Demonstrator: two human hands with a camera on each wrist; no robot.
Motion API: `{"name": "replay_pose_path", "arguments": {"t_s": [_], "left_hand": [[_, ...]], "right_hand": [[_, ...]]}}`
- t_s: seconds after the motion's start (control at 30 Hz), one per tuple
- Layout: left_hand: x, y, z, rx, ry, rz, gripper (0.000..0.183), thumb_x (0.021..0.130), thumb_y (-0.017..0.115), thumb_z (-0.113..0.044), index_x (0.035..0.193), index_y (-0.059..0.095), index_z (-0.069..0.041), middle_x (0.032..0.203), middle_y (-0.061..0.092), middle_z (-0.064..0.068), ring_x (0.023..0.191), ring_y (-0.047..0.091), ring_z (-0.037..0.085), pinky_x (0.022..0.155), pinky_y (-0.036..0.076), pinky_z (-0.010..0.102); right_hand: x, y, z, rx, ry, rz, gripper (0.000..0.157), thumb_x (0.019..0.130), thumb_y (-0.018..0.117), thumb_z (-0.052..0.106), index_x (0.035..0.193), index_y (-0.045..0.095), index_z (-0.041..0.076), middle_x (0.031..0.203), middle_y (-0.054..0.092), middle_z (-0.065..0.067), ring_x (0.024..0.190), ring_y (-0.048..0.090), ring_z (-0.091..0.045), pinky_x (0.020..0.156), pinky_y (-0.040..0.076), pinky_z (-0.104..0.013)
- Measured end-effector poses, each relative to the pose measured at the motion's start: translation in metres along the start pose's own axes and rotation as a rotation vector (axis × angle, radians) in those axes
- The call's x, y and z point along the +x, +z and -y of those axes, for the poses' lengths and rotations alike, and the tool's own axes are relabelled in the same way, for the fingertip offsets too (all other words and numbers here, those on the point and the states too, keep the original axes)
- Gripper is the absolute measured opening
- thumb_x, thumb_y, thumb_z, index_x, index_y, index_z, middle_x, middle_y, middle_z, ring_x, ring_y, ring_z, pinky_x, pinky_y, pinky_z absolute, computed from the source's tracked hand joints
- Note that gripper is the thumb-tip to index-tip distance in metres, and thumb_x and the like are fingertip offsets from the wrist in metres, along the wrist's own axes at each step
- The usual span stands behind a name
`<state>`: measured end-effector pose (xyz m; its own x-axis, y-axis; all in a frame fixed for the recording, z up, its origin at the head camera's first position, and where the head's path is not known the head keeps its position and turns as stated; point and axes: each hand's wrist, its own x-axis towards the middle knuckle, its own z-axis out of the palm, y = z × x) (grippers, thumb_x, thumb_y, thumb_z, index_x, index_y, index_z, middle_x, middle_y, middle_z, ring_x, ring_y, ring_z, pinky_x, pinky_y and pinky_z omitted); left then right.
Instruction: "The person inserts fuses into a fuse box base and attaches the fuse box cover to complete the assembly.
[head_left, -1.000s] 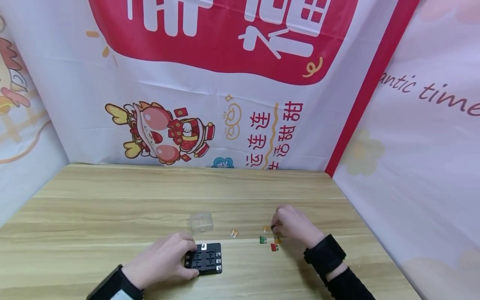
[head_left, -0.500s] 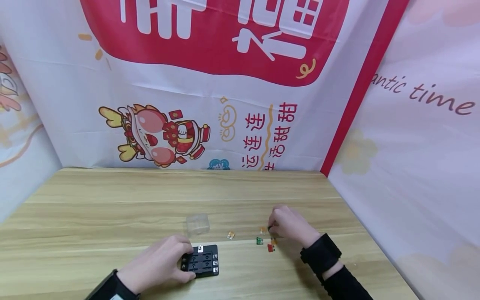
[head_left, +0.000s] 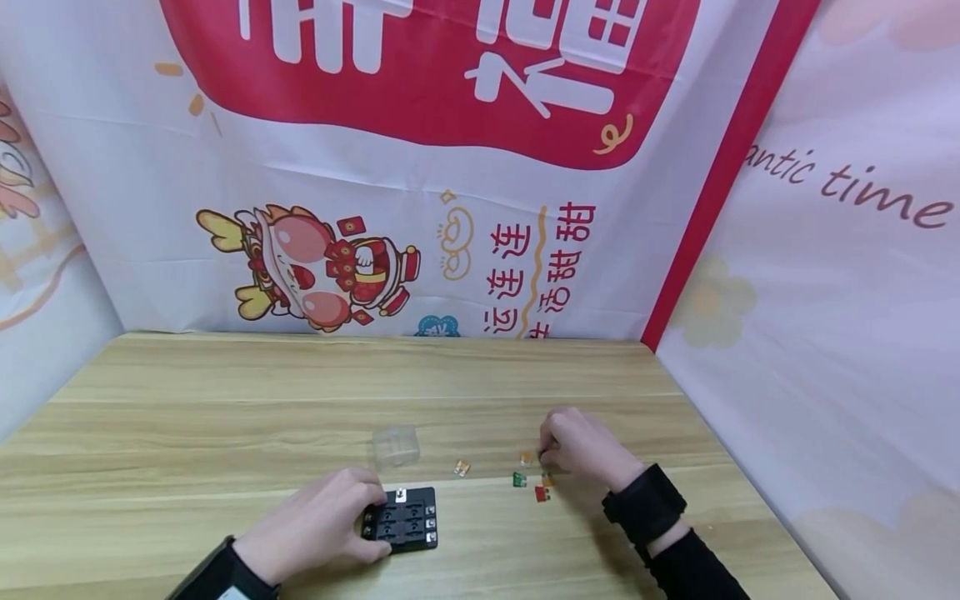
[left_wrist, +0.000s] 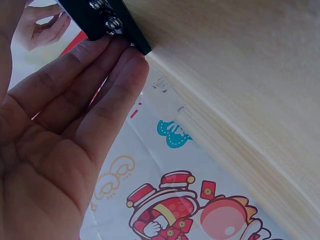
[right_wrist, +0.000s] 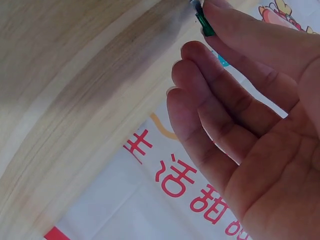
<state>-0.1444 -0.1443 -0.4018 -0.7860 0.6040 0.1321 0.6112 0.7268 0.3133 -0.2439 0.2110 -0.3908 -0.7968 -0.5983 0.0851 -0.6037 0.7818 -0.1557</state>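
A black fuse box (head_left: pixel 408 527) with metal terminals lies on the table in the head view. My left hand (head_left: pixel 318 523) grips its left side, thumb at the near edge and fingers at the far edge. In the left wrist view, fingertips touch the black box (left_wrist: pixel 85 17) close to its screws. To the right, my right hand (head_left: pixel 585 446) is low over the table beside several loose blade fuses. Its thumb and index finger pinch a green blade fuse (right_wrist: pixel 204 25), mostly hidden in the head view. The other fingers curl loosely.
Near the right hand lie orange fuses (head_left: pixel 527 457), a green fuse (head_left: pixel 519 480) and a red fuse (head_left: pixel 542 494). Another orange fuse (head_left: pixel 462 468) lies apart, left of them. A clear plastic cover (head_left: pixel 396 447) sits behind the box. Printed cloth (head_left: pixel 450 175) borders the table's back.
The head view has shifted slightly. Both hands stay in nearly the same place, the left on the fuse box and the right among the loose fuses.
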Motion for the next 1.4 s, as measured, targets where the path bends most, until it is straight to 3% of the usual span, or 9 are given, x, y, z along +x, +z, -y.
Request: {"name": "replay_pose_path", "arguments": {"t_s": [0.33, 0.7, 1.4], "left_hand": [[0.000, 0.000, -0.001, 0.012, 0.005, -0.008, 0.041, 0.071, 0.075, -0.048, 0.090, 0.070, -0.012, 0.088, 0.058, -0.006, 0.073, 0.049, 0.003, 0.063, 0.044, 0.023], [0.000, 0.000, -0.001, 0.005, 0.012, -0.017, 0.042, 0.071, 0.075, -0.048, 0.091, 0.070, -0.012, 0.087, 0.057, -0.007, 0.072, 0.049, 0.003, 0.062, 0.044, 0.023], [-0.001, 0.000, -0.001, -0.013, -0.005, -0.014, 0.041, 0.070, 0.076, -0.047, 0.091, 0.071, -0.012, 0.089, 0.057, -0.006, 0.073, 0.049, 0.004, 0.062, 0.044, 0.023]], "right_hand": [[0.002, 0.000, -0.001, -0.010, 0.000, -0.105, 0.019, 0.079, 0.076, 0.014, 0.073, 0.059, 0.019, 0.068, 0.049, 0.011, 0.061, 0.047, -0.006, 0.053, 0.039, -0.023], [0.004, -0.001, 0.002, -0.033, -0.083, -0.272, 0.011, 0.078, 0.076, 0.010, 0.082, 0.067, 0.015, 0.078, 0.055, 0.008, 0.071, 0.052, -0.006, 0.064, 0.044, -0.022], [0.005, -0.005, 0.012, -0.042, -0.172, -0.358, 0.011, 0.077, 0.076, 0.008, 0.085, 0.072, 0.013, 0.079, 0.057, 0.006, 0.071, 0.053, -0.006, 0.064, 0.044, -0.021]]}}
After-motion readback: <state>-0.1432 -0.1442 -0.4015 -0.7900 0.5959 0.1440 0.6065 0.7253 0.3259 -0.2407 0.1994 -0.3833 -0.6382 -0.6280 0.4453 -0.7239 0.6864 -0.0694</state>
